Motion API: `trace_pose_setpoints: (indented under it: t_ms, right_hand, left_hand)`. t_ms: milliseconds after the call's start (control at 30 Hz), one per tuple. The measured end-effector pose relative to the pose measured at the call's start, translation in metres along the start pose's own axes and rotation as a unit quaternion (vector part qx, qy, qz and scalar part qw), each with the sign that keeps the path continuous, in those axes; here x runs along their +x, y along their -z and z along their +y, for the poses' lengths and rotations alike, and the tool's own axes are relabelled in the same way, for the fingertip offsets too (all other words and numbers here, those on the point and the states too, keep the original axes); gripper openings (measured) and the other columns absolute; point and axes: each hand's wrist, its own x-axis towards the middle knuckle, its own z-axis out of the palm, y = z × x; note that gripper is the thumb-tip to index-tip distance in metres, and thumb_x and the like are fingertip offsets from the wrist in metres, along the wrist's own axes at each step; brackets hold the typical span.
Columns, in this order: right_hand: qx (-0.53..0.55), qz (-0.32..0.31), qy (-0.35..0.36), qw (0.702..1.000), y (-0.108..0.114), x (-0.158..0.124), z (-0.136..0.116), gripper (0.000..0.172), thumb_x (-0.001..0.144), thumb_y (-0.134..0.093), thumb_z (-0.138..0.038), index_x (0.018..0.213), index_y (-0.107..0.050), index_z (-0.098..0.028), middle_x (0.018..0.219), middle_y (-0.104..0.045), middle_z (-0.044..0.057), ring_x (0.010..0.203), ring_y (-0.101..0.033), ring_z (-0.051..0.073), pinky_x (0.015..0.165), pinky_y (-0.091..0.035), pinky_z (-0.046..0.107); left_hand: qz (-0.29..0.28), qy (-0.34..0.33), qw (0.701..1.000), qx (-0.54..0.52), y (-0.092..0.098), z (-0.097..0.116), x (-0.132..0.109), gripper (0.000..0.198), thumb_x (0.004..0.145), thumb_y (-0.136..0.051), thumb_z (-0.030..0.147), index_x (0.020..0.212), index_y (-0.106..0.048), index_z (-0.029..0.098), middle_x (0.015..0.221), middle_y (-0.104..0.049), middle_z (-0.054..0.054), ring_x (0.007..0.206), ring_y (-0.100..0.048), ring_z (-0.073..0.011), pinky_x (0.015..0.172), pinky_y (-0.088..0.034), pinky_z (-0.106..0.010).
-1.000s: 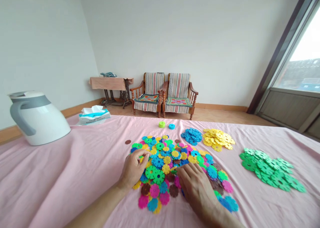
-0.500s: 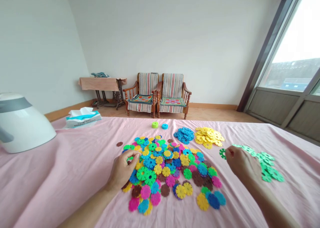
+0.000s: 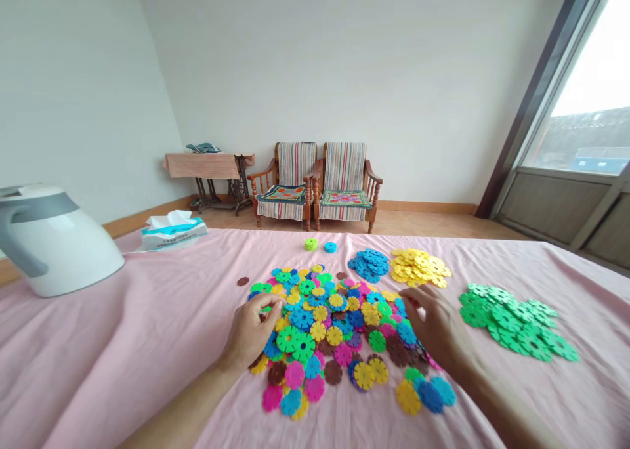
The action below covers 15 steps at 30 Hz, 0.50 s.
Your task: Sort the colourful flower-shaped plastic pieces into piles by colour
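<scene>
A mixed heap of notched plastic flower discs [image 3: 317, 331] in several colours lies on the pink cloth. My left hand [image 3: 252, 327] is at the heap's left edge, its thumb and forefinger pinched close; whatever may be between them is hidden. At the heap's right edge hovers my right hand [image 3: 436, 321], fingers stretched toward the discs with the thumb apart, and no disc shows in it. To its right lies a pile of green discs [image 3: 516, 321]. Behind the heap are a blue disc pile [image 3: 368, 265] and a yellow disc pile [image 3: 420, 267].
A small lime-green stack [image 3: 310, 244] and a small blue stack [image 3: 330, 247] stand near the far table edge. On the left are a white kettle-like jug [image 3: 69, 242] and a tissue pack [image 3: 174, 231]. Two wooden armchairs [image 3: 344, 173] stand beyond the table.
My right hand has moved left from the green pile to the mixed heap. The green disc it held is out of the hand. My left hand stays at the heap's left edge.
</scene>
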Motion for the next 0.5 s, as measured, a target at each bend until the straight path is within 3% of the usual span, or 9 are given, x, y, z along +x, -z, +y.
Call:
trace_pose_setpoints:
  t_ms: [133,233,500]
  right_hand:
    - [0.104,-0.071,0.135,0.983,-0.009,-0.01,-0.063,0.025,0.09,-0.042,-0.019,0.103,-0.062,-0.023,0.096,-0.064,0.006,0.088,-0.056,0.019,0.078,-0.044,0.033]
    - [0.142,-0.137,0.183,0.963,-0.008,-0.016,-0.099,0.031,0.089,-0.042,-0.015,0.113,-0.059,-0.025,0.106,-0.062,0.006,0.094,-0.054,0.019,0.083,-0.043,0.034]
    - [0.098,-0.229,0.307,0.919,-0.015,0.001,-0.147,0.045,0.079,-0.048,-0.01,0.122,-0.051,-0.019,0.132,-0.052,0.007,0.123,-0.04,0.024,0.104,-0.026,0.045]
  left_hand:
    - [-0.007,-0.003,1.0,0.007,-0.001,0.002,-0.001,0.024,0.083,-0.049,0.033,0.079,-0.068,0.019,0.086,-0.072,-0.004,0.084,-0.066,-0.0192,0.068,-0.052,-0.025]
    - [-0.013,-0.011,1.0,0.013,-0.002,0.002,-0.002,0.023,0.084,-0.049,0.032,0.078,-0.068,0.02,0.086,-0.072,-0.003,0.084,-0.066,-0.019,0.069,-0.051,-0.026]
    - [-0.003,0.002,1.0,-0.006,0.001,0.0,-0.002,0.021,0.083,-0.05,0.03,0.08,-0.067,0.019,0.086,-0.071,-0.004,0.083,-0.065,-0.018,0.069,-0.052,-0.025]
